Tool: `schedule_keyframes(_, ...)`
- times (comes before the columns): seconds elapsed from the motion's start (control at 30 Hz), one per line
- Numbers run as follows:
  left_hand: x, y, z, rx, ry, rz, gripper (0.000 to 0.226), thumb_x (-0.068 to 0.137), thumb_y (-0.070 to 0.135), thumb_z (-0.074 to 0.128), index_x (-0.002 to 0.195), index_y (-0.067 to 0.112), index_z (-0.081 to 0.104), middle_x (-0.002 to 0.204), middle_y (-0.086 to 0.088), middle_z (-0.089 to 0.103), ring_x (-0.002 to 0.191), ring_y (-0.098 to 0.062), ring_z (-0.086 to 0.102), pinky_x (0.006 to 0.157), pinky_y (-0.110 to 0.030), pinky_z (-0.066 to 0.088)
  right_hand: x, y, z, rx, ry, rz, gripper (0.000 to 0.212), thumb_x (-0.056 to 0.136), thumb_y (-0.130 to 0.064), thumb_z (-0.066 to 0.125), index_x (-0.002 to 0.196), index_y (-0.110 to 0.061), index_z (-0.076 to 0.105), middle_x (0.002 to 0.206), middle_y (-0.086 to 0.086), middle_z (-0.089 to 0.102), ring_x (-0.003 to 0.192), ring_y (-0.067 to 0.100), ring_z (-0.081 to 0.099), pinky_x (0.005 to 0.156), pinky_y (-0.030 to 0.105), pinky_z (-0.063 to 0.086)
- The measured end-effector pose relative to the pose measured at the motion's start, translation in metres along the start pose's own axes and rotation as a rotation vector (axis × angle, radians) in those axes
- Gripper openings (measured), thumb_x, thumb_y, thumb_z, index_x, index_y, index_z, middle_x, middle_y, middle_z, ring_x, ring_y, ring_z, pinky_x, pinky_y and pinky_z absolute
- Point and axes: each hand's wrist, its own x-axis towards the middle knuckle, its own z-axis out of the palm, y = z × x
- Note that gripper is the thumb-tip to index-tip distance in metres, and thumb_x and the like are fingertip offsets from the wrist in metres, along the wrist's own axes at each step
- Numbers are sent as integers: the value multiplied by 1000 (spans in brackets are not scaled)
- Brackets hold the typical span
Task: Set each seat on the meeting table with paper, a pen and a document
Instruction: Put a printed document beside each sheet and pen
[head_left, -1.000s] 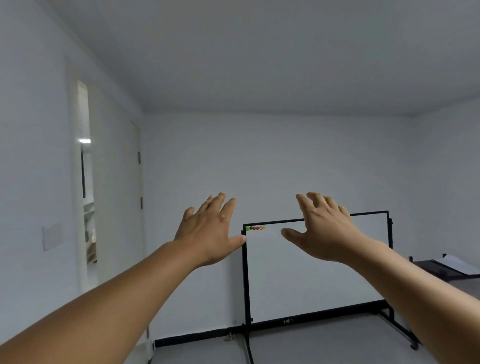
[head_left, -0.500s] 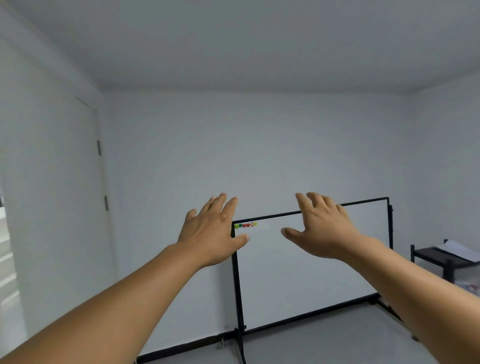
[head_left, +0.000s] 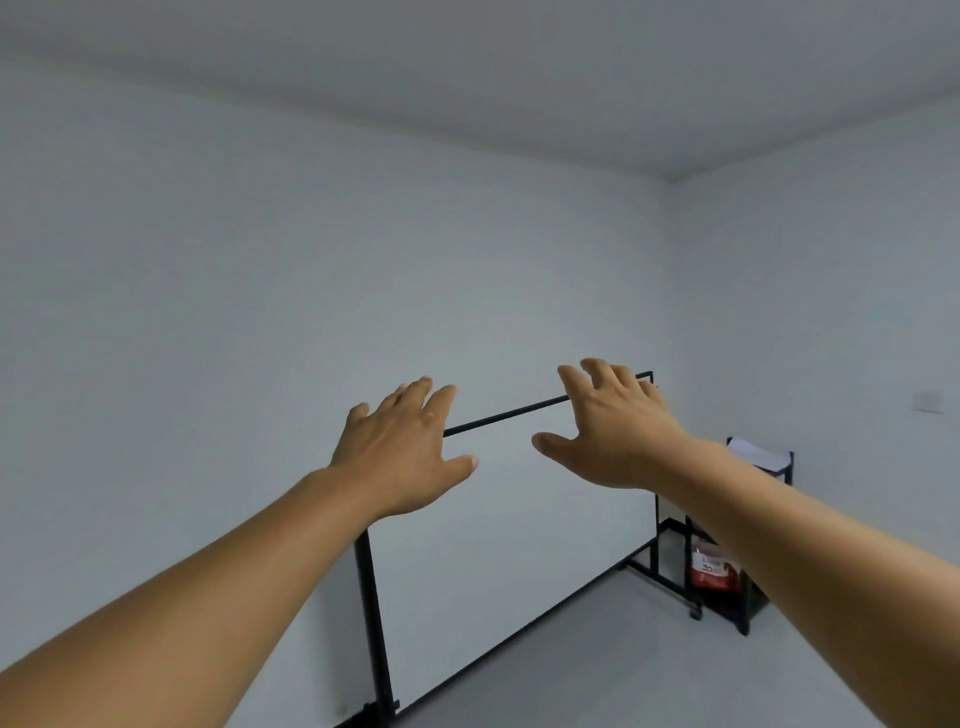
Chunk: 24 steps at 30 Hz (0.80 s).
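Both arms reach forward at mid-frame with nothing in the hands. The left hand (head_left: 402, 457) is spread, palm down, thumb pointing right; the right hand (head_left: 613, 431) is spread too, fingers slightly bent, thumb pointing left. Against each other they sit as they did half a second ago, a gap between the two thumbs.

What differs is the room behind them. The view has swung right and tilted: the door that stood at the left edge is gone from the frame, and only bare wall fills that side. The whiteboard (head_left: 519, 519), earlier level at lower centre, now slants up toward the right, its black frame running behind both hands; its coloured magnets no longer show. The black shelf stand (head_left: 748, 597) has shifted from the far right edge to lower right, just beside the whiteboard's foot, with white paper (head_left: 761, 452) on its top and a red packet (head_left: 714, 569) lower down. No meeting tabletop, pen or document is in view.
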Motion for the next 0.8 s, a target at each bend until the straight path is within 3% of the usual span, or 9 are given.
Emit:
schedule_keyframes(0.3, 129, 34, 67, -37, -44, 154, 86, 101, 70, 49, 171, 31, 17, 179, 3, 17, 163, -21, 23, 128, -52, 25, 70, 73, 49, -76, -18, 143, 80, 92, -76, 48, 152, -24, 35, 166, 8, 31, 151, 33, 33, 119, 52, 34)
schedule_keyframes(0.47, 229, 82, 106, -17, -89, 206, 80, 99, 71, 50, 166, 30, 32, 169, 3, 33, 152, -23, 42, 119, -50, 34, 119, 168, 80, -87, -28, 224, 85, 93, -77, 47, 157, -24, 33, 170, 7, 29, 152, 33, 35, 121, 52, 36)
schedule_keyframes(0.8, 413, 204, 179, -89, -81, 330, 77, 99, 67, 52, 164, 31, 35, 165, 3, 38, 147, -24, 47, 116, -50, 36, 210, 347, 123, -193, -131, 369, 89, 94, -77, 47, 162, -22, 30, 168, 10, 32, 149, 36, 39, 120, 55, 39)
